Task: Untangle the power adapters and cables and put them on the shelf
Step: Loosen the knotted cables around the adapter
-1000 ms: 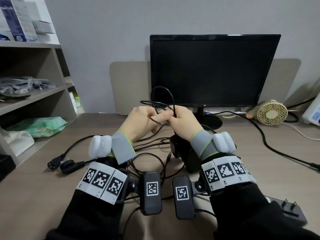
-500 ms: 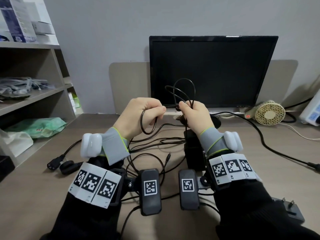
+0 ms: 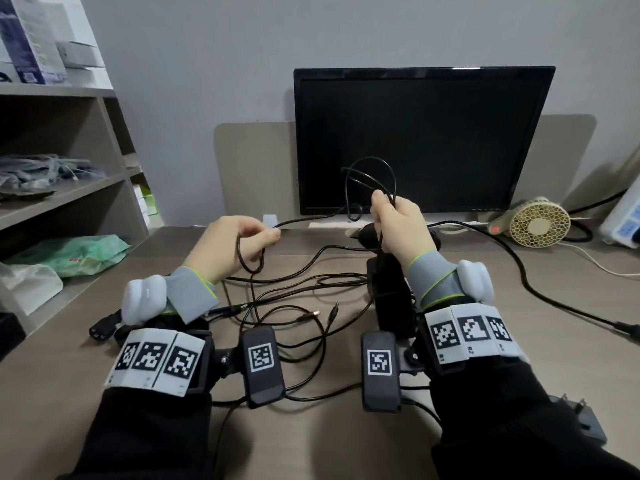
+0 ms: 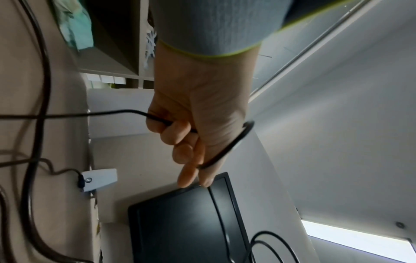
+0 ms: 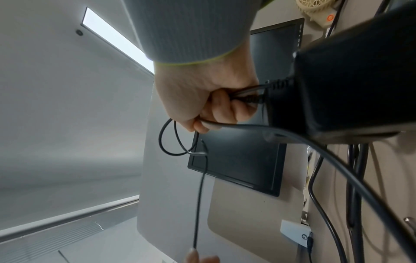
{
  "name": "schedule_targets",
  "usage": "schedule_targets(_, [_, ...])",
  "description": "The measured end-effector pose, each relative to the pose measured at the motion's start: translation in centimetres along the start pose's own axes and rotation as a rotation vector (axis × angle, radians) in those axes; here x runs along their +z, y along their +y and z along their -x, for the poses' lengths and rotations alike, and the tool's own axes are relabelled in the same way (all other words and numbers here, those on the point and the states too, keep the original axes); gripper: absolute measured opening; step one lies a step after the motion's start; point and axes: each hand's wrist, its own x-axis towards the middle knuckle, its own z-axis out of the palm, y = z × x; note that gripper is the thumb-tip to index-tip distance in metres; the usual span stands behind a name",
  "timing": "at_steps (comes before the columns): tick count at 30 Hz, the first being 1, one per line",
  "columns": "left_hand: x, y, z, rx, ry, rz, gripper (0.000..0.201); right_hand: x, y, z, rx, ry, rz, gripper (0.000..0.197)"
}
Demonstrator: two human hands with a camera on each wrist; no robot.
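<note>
Above the desk point(image 3: 485, 341), both hands work one thin black cable point(image 3: 311, 220).
Left hand point(image 3: 230, 244): fingers curled, pinching the cable, a small loop hanging under the palm.
Right hand point(image 3: 401, 223): raised before the monitor point(image 3: 422, 133), fist clenched round several cable loops point(image 3: 370, 181) rising above it.
Black power adapter point(image 3: 391, 299): below the right wrist, whether lifted or resting cannot be told.
Other cables point(image 3: 294, 320): tangled on the desk between the forearms.
Shelf point(image 3: 69, 192): at left, well apart.

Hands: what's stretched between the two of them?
A thin black cable runs from the left hand to the loops held by the right hand, above the desk; the head view shows it.
</note>
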Motion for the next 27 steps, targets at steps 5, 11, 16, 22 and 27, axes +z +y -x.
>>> schedule_targets(5, [0.5,-0.1,-0.2,0.024,0.095,0.103,0.027,-0.7,-0.4,0.0,0.068,-0.005,-0.041,0.039])
schedule_targets(11, [-0.1,0.1,0.3,0.012,-0.063,-0.071,0.055,-1.6,-0.3,-0.3,0.194,-0.004,0.028,0.036])
schedule_targets(16, [-1.1,2.4,0.5,0.048,-0.126,-0.033,0.049,-1.6,-0.9,0.0,0.226,-0.088,0.094,0.033])
schedule_targets(22, [1.7,6.7,0.5,0.281,0.079,0.085,0.062,1.2,-1.5,1.1,-0.058,-0.389,0.212,0.041])
schedule_targets(27, [2.8,5.4,0.1,0.204,0.001,0.159,0.016,1.0,-2.5,1.7,-0.104,-0.363,0.073,0.041])
